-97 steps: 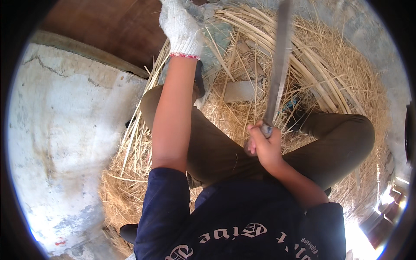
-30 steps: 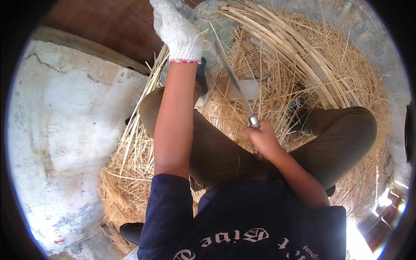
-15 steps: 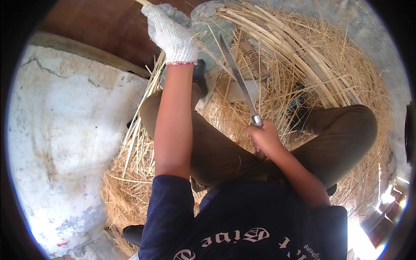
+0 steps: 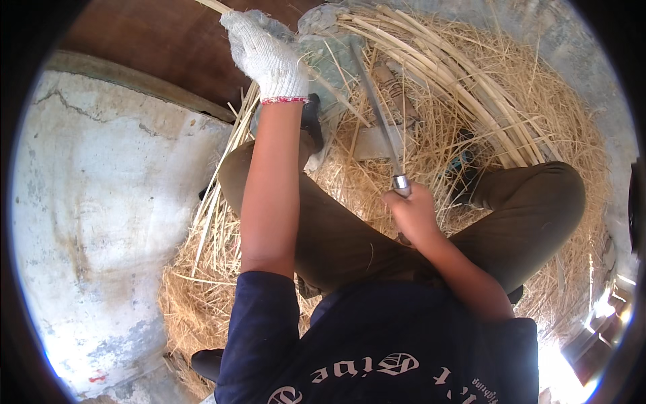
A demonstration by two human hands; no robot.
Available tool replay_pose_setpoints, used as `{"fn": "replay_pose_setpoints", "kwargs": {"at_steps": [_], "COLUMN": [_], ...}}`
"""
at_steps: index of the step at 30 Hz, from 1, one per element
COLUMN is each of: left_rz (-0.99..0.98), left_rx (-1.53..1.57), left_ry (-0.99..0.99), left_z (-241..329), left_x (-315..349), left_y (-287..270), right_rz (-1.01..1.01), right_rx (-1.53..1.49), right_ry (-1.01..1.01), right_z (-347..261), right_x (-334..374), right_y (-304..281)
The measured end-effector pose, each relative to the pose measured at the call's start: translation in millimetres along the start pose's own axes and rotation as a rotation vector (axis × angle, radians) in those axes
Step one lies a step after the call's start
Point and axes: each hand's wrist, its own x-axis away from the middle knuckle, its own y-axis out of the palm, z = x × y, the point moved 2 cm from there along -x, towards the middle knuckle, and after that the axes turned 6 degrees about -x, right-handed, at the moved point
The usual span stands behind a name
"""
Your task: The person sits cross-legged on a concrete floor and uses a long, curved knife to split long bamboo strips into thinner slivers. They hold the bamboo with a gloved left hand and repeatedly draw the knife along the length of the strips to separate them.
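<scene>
My left hand, in a white knitted glove with a red cuff edge, reaches far forward at the upper left. It is closed on a pale bamboo strip; one end pokes out beyond the glove and leaves the picture. My bare right hand is wrapped round the handle of a long knife in front of my lap. The narrow blade points forward and slightly left, with a shiny metal collar at the handle. Below the blade lies a flat pale block among shavings.
A bundle of long pale strips lies at the right over a wide heap of shavings. More thin strips lean by my left knee. A stained whitewashed wall rises at the left, with a brown panel beyond it.
The knife's blade has swung a little to the right and its tip is farther forward. My gloved left hand has barely moved; slightly more of the strip shows beyond it.
</scene>
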Motion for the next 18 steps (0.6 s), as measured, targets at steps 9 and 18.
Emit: {"fn": "replay_pose_setpoints", "kwargs": {"at_steps": [9,18], "left_rz": [0.005,0.112], "left_rx": [0.005,-0.073], "left_ry": [-0.043,-0.058], "left_z": [-0.3,4.0], "left_x": [1.8,3.1], "left_y": [5.1,8.1], "right_rz": [-0.127,-0.007], "right_rx": [0.150,0.162], "right_ry": [0.037,-0.227], "right_z": [12.4,24.6], "right_x": [-13.3,-10.7], "right_y": [-1.7,0.8]}}
